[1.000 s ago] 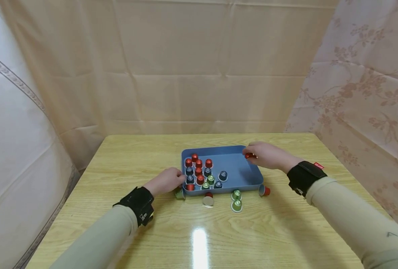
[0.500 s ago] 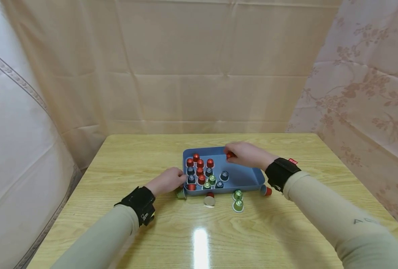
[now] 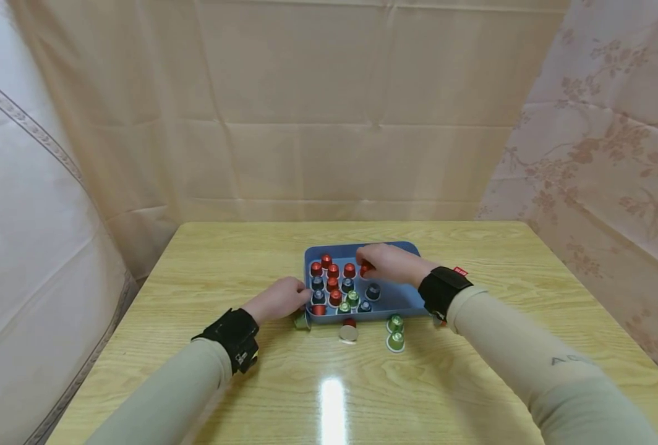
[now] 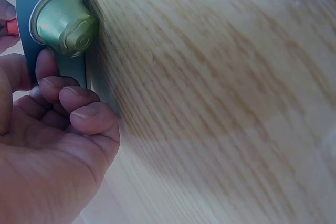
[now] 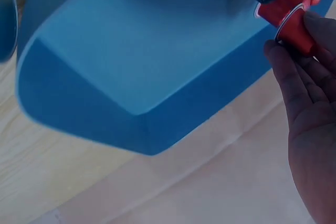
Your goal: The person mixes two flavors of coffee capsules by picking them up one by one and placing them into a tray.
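A blue rectangular tray (image 3: 399, 300) lies on the table, its left part holding several red, dark blue and green coffee capsules, most standing rim down. At the tray's left wall, my left hand (image 3: 277, 299) pinches the edge between thumb and curled fingers, beside a green capsule (image 4: 65, 23) lying on its side outside the wall. My right hand (image 3: 393, 262) reaches over the back of the tray and pinches a red coffee capsule (image 5: 297, 31) by its sides. That capsule is close to the right of the standing red ones, near a dark blue capsule (image 3: 373, 292).
In front of the tray, two green capsules (image 3: 396, 341) stand on the wooden table (image 3: 240, 395), and a red capsule (image 3: 348, 332) lies with its pale lid forward. Another capsule by the front right corner is mostly covered by my right wrist. Curtains hang behind and beside the table.
My right hand has carried the red capsule leftward from the tray's right end to beside the standing red capsules. My left hand has kept its grip on the tray edge.
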The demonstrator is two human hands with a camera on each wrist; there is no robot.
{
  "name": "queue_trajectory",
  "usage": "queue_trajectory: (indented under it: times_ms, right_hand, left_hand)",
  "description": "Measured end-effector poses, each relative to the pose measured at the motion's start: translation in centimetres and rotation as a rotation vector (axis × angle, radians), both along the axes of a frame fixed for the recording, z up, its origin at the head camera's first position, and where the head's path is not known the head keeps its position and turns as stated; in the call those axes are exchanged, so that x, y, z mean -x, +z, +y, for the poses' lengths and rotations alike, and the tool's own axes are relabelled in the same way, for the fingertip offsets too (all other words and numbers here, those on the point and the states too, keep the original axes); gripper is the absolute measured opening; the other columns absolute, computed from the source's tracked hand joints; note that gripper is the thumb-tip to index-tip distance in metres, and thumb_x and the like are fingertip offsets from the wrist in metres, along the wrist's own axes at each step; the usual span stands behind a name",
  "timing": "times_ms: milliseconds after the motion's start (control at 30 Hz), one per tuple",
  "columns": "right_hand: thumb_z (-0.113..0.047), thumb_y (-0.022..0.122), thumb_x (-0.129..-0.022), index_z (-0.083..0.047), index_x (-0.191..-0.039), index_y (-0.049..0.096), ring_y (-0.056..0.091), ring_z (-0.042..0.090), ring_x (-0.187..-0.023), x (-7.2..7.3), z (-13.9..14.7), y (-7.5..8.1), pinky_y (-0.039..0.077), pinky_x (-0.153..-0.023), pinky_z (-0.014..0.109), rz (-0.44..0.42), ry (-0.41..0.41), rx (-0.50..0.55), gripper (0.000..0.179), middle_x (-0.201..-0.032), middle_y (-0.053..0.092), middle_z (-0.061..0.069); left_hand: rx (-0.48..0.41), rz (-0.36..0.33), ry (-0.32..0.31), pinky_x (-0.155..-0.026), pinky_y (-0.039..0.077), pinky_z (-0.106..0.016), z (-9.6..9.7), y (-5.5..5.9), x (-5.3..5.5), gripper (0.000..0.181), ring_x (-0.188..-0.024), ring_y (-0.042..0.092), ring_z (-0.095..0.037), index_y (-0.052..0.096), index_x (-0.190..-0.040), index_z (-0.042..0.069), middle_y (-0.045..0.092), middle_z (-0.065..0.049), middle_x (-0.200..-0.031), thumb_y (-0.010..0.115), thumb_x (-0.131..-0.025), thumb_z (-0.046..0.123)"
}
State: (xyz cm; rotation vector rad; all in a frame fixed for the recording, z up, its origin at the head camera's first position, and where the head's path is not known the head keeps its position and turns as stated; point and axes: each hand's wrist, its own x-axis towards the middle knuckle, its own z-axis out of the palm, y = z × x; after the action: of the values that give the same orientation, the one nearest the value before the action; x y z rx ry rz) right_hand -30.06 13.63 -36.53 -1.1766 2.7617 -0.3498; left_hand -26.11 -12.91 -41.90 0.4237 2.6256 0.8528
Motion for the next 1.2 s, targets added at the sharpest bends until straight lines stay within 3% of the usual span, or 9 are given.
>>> queue_trajectory:
  times_ms: [633, 800, 1200]
  right_hand:
    - [-0.007, 0.071, -0.086, -0.007, -0.104, 0.061, 0.055, 0.016, -0.08, 0.4, -0.8, -1.8, 0.052, -0.074, 0.035, -0.002, -0.025, -0.071, 0.021, -0.093, 0.062, 0.004]
    - [-0.011, 0.069, -0.089, -0.006, -0.111, 0.062, 0.058, 0.018, -0.088, 0.1, -0.6, -1.2, 0.052, -0.078, 0.038, -0.025, -0.042, -0.06, 0.024, -0.103, 0.065, 0.009]
    - [-0.01, 0.067, -0.089, -0.008, -0.104, 0.062, 0.062, 0.022, -0.089, -1.1, 2.8, 1.1, 0.053, -0.078, 0.041, 0.08, -0.019, -0.007, 0.016, -0.1, 0.065, 0.008]
  left_hand:
    - [-0.007, -0.004, -0.001, -0.051, 0.033, -0.028, 0.2, 0.0, 0.0, 0.035, -0.053, 0.042, -0.014, 0.055, -0.069, 0.011, 0.044, 0.001, -0.06, 0.048, -0.1, 0.026]
    - [-0.009, 0.001, 0.002, -0.053, 0.034, -0.028, 0.2, 0.0, 0.0, 0.035, -0.054, 0.044, -0.014, 0.056, -0.069, 0.01, 0.047, 0.0, -0.061, 0.047, -0.099, 0.023]
    - [-0.005, 0.003, 0.006, -0.054, 0.035, -0.028, 0.2, 0.2, 0.0, 0.034, -0.055, 0.045, -0.015, 0.057, -0.069, 0.009, 0.049, 0.0, -0.062, 0.047, -0.099, 0.022]
